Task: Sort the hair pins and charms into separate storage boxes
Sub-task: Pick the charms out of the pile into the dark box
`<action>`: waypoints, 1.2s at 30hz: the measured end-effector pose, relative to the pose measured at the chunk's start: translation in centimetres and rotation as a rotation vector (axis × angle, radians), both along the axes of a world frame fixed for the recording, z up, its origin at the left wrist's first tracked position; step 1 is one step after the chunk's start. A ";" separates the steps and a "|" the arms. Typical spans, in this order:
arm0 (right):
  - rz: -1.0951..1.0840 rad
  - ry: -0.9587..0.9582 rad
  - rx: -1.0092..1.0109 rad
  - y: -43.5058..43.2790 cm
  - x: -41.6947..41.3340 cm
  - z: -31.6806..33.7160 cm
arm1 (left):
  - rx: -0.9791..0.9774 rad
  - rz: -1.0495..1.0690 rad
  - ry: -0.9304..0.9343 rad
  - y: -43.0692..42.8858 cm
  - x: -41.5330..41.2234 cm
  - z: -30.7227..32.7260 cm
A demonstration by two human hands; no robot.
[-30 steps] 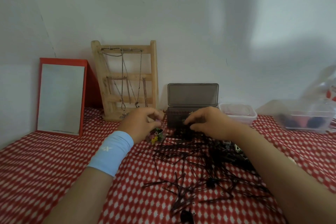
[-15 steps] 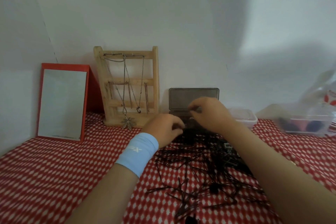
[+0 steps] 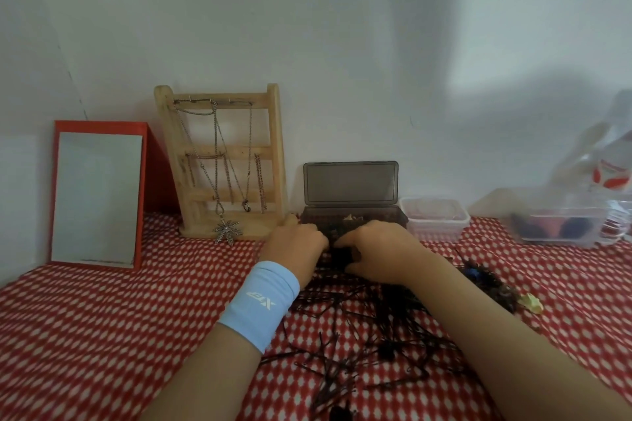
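Both hands meet just in front of the open dark box (image 3: 350, 183) at the back of the worktop (image 3: 102, 318). Left hand (image 3: 297, 243), blue wristband (image 3: 260, 304), fingers curled under. Right hand (image 3: 379, 251) curled over dark pins. I cannot tell what either hand grips. Hair pins (image 3: 359, 335) lie heaped between my forearms, with charms (image 3: 492, 284) near the right arm. A clear box (image 3: 434, 220) sits beside the dark one.

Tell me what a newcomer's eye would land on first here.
A tangle of black hair pins strewn over the red checked cloth in the foreground strikes first, with the left hand and right hand meeting behind it, before the open dark box. Left of that, against the wall, stand a wooden rack hung with chains and a red-framed mirror.
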State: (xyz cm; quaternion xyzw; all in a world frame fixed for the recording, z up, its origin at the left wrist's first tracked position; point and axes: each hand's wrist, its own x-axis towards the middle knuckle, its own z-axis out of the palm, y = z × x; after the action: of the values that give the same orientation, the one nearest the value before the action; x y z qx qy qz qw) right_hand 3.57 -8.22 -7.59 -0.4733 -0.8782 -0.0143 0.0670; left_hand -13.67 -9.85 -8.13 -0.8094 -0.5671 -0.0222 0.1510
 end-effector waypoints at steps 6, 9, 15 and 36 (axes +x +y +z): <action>0.013 0.126 -0.031 0.0 0.4 0.6 | -0.020 -0.125 -0.247 0.6 -1.5 0.9; -0.014 0.284 -0.070 -0.1 0.9 1.5 | -0.089 -0.153 -0.648 0.7 -2.4 1.7; -0.051 0.668 -0.264 -0.1 1.8 2.2 | -0.227 -0.161 -1.242 0.3 -3.1 2.2; -0.135 0.458 -0.020 2.0 4.1 4.2 | -0.076 -0.124 -0.894 3.8 -0.5 3.2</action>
State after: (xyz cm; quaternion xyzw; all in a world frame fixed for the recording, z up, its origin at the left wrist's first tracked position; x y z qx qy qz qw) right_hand 7.71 -6.20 -3.44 -0.5224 -0.8066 0.0978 0.2587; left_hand -14.13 -6.03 -4.94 -0.7577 -0.5276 -0.3577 -0.1403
